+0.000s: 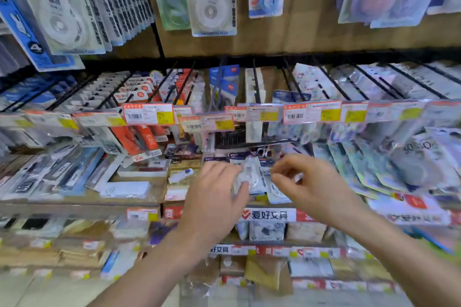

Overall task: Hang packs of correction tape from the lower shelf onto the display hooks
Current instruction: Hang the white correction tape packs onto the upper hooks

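Clear packs of white correction tape [250, 174] lie in a small pile on the lower shelf [82, 203] at centre. My left hand [217, 192] reaches over the pile, and its fingertips touch the nearest pack. My right hand [306, 182] hovers just right of the pile with thumb and fingers curled together near a pack's edge; blur hides whether it pinches anything. Black display hooks [259, 85] with price tags [148, 113] run in a row above the shelf. One hook at centre right carries only a few packs.
More correction tape packs [212, 0] hang from the upper hooks on a brown board. Orange packs [147, 137] and pen packs [62, 172] lie at the left of the shelf. Patterned packs [399, 157] hang at right. Lower shelves hold boxed goods.
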A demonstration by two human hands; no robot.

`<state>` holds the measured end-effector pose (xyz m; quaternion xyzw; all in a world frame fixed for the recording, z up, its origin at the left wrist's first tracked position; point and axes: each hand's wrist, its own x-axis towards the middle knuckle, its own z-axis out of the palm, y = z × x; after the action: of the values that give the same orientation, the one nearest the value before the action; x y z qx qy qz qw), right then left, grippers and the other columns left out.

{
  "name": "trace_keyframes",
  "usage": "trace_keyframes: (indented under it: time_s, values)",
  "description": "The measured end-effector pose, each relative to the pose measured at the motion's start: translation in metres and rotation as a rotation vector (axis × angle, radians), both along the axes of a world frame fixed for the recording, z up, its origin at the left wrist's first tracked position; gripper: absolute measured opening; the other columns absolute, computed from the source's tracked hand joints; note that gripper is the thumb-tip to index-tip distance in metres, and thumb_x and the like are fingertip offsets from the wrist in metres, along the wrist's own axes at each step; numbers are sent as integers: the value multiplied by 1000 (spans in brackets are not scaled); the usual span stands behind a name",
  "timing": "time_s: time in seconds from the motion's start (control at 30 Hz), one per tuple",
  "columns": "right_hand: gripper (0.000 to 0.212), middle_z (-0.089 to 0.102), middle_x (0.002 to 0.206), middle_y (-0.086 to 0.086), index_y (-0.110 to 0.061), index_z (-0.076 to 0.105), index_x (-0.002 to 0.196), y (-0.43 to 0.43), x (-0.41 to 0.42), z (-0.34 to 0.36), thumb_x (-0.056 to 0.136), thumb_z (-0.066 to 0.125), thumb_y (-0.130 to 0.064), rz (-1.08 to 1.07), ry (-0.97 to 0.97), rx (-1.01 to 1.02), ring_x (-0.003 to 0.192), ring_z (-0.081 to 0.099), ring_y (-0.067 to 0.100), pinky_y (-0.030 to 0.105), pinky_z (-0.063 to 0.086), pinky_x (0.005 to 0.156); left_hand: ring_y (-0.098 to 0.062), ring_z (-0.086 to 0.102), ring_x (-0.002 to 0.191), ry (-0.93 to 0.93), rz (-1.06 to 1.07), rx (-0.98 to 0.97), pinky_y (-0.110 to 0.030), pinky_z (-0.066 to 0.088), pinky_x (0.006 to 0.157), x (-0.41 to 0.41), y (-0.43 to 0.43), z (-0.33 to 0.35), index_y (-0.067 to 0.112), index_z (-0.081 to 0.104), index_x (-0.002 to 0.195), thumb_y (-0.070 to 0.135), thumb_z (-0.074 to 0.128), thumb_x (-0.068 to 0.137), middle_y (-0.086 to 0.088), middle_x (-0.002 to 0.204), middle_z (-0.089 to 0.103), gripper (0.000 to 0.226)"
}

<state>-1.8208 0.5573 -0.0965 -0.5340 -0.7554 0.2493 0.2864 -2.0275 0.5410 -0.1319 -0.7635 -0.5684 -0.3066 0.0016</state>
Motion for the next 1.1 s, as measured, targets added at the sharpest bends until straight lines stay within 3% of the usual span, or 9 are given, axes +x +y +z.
trace_keyframes:
  time_s: [0.13,0.2,0.23,0.4,0.57,0.67,0.8,0.97,1.1]
  values:
    - [13,66,79,-12,-33,63,82,22,18,-67,94,65,-28,-132,-177,-275,80,63,15,21,44,63,-18,47,126,47,129,-357,-32,39,106,-1,8,-47,16,59,132,37,51,99,1,130,61,40]
    - [5,66,86,-6,-26,66,95,36,22,-90,95,62,-29,-214,-227,-346,89,64,23,29,45,67,-20,46,124,71,165,-445,-33,40,104,1,18,-65,15,55,135,38,49,99,-1,129,58,44]
    - [12,67,92,-3,-24,67,103,43,23,-98,95,61,-30,-250,-249,-368,93,63,25,30,45,71,-21,46,122,84,178,-471,-34,41,103,3,25,-72,15,53,135,39,48,98,-2,127,57,44]
    - [42,65,125,11,-16,59,130,78,17,-121,96,58,-41,-377,-301,-381,110,62,33,37,49,85,-27,42,127,48,263,-496,-41,42,102,28,66,-85,15,45,140,47,51,96,-6,134,49,55]
    - [57,60,125,21,-6,57,121,103,3,-132,91,59,-54,-451,-295,-363,116,60,39,41,51,86,-36,45,123,-25,382,-575,-45,44,97,59,97,-96,10,40,140,66,55,87,-16,135,43,79]
    - [60,63,124,21,-4,56,120,113,0,-139,90,61,-55,-484,-296,-391,117,60,39,38,49,83,-39,43,129,-19,448,-592,-46,42,102,71,109,-102,5,34,146,73,58,81,-22,140,42,97]
    - [64,65,121,18,-6,56,118,120,-1,-143,86,66,-60,-501,-291,-414,113,63,36,33,44,75,-39,39,132,-26,484,-608,-46,42,105,77,117,-109,3,31,147,70,67,76,-24,144,40,104]
    - [76,60,123,17,-9,57,120,119,-8,-150,75,70,-69,-503,-235,-473,113,62,36,34,47,78,-39,40,130,-78,494,-638,-45,47,100,76,118,-106,4,32,144,60,77,69,-22,140,43,104]
    - [68,64,117,17,-8,54,114,114,-10,-149,75,71,-61,-517,-222,-476,113,62,36,33,50,79,-38,39,131,-64,457,-625,-45,44,102,70,108,-100,3,25,150,57,77,71,-22,142,41,108]
